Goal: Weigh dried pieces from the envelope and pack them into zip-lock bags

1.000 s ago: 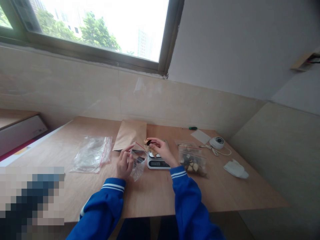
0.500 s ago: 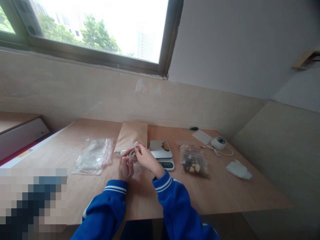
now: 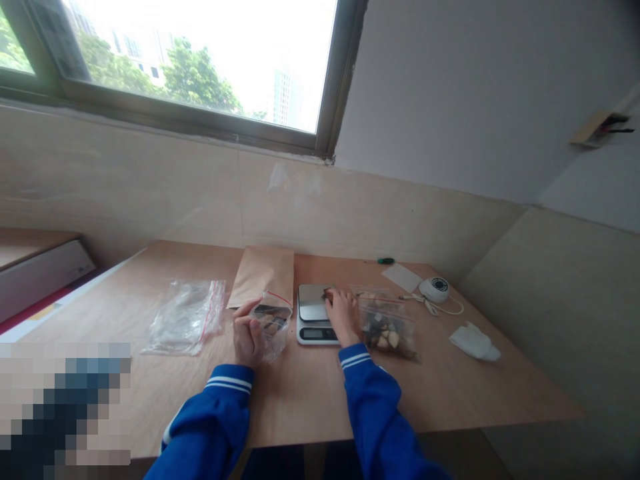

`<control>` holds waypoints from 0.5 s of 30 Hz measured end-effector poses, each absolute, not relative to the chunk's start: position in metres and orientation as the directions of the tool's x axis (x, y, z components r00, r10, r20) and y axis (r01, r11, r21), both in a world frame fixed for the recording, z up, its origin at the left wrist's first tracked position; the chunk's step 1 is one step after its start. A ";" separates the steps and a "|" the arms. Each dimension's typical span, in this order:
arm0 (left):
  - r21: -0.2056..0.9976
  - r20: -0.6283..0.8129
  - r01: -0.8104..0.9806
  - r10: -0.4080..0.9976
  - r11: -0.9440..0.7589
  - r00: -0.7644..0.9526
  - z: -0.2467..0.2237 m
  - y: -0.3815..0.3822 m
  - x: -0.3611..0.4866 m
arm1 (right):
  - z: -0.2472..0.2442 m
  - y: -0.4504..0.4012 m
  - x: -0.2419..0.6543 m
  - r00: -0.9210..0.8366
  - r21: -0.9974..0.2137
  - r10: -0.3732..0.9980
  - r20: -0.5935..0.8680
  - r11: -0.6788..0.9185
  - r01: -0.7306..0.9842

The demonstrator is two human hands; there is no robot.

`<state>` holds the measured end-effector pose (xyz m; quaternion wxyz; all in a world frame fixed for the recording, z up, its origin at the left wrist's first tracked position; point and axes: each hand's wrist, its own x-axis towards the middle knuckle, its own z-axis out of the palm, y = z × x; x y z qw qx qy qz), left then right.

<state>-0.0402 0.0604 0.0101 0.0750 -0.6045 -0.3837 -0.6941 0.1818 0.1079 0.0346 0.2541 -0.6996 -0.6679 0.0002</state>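
My left hand (image 3: 249, 337) is closed on the edge of a clear zip bag (image 3: 277, 340) with a red seal line. Some brown pieces show inside this bag, and its mouth is parted. Over the right side of a kitchen scale (image 3: 311, 307) with a silver plate lies my right hand (image 3: 343, 315). Its fingers are closed on a dark brown slice (image 3: 327, 293), mostly covered by them. The scale's display is lit, but its digits are too small to read. Just right of that hand lies a filled zip bag (image 3: 390, 333) of dark and pale dried pieces.
Flat clear zip bags (image 3: 183, 317) lie at the left. Behind my left hand is a brown paper sheet or envelope (image 3: 265, 270). At the right are a white dome camera (image 3: 434, 289) with its cable, white paper (image 3: 401, 277), a green-handled screwdriver (image 3: 385, 261) and a crumpled white tissue (image 3: 475, 342).
My right hand has moved right, from the zip bag at my left hand to the slice on the scale. The left hand stays with the bag, whose mouth now shows.
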 end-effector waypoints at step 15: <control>0.469 0.883 0.577 0.364 -0.669 -0.295 0.008 0.062 -0.041 | 0.068 0.056 0.117 -0.036 -0.859 0.923 0.382 0.369 0.355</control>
